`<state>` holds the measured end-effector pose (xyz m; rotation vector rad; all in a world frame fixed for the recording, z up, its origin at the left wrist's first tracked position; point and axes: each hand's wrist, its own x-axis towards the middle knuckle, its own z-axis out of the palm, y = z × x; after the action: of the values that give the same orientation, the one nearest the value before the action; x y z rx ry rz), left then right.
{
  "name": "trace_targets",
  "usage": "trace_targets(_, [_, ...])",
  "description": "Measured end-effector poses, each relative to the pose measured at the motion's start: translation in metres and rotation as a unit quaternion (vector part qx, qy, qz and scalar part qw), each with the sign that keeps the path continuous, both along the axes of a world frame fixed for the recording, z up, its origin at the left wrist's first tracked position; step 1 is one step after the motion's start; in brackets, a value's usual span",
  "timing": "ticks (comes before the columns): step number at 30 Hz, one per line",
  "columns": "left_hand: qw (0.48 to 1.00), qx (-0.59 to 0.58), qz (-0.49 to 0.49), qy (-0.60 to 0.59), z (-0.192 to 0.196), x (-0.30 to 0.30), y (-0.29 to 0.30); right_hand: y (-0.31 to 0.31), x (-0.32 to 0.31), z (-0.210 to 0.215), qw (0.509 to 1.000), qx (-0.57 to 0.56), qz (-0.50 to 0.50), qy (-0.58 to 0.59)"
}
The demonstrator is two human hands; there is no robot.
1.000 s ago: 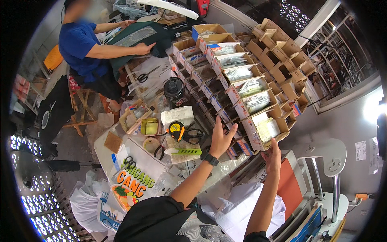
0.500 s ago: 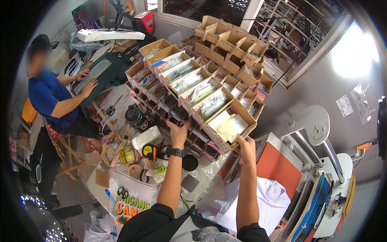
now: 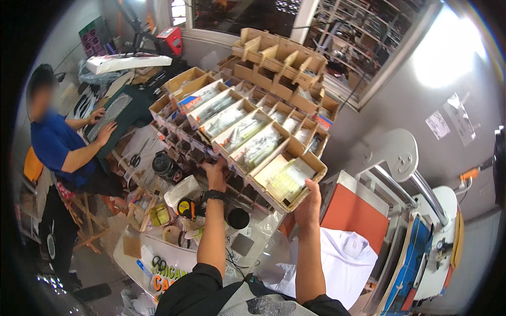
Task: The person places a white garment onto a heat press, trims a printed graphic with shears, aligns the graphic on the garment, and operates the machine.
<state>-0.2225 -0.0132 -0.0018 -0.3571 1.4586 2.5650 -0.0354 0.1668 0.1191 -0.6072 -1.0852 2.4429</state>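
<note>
A long row of open cardboard bins [image 3: 232, 155], packed with flat plastic-wrapped packets, lies slantwise on top of the stack in front of me. My right hand [image 3: 307, 204] grips its near right end, the thumb on the rim of the end bin. In that end bin are pale and yellow packets [image 3: 291, 179]. My left hand [image 3: 215, 175] is at the lower front side of the row, its fingers reaching under it and partly hidden. Below lie more tiers of cardboard bins [image 3: 171, 134].
Near my left arm the table holds a tape measure [image 3: 186, 208], a black bottle [image 3: 166, 166], scissors [image 3: 158, 263] and a black round lid-like thing [image 3: 238, 218]. A white shirt [image 3: 337, 258] lies by a press machine [image 3: 392, 152] at right. A co-worker [image 3: 66, 134] works at left.
The view has shifted, so most things sit lower and further left. The bin row looks slightly closer to me, and both hands keep their hold on it.
</note>
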Motion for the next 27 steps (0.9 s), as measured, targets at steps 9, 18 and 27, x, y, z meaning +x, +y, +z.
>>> trace_targets(9, [0.996,0.070,0.017,0.044,0.017,0.011,-0.001,-0.010,0.010,-0.040,0.990,-0.070,-0.101,0.065])
trace_targets(18, [0.987,0.045,-0.002,0.154,0.075,0.007,0.019,-0.024,0.040,0.049,0.988,0.019,-0.134,0.078])
trace_targets(27, [0.993,0.042,-0.039,0.108,0.121,-0.004,0.086,0.015,0.064,0.073,0.966,0.080,-0.201,0.141])
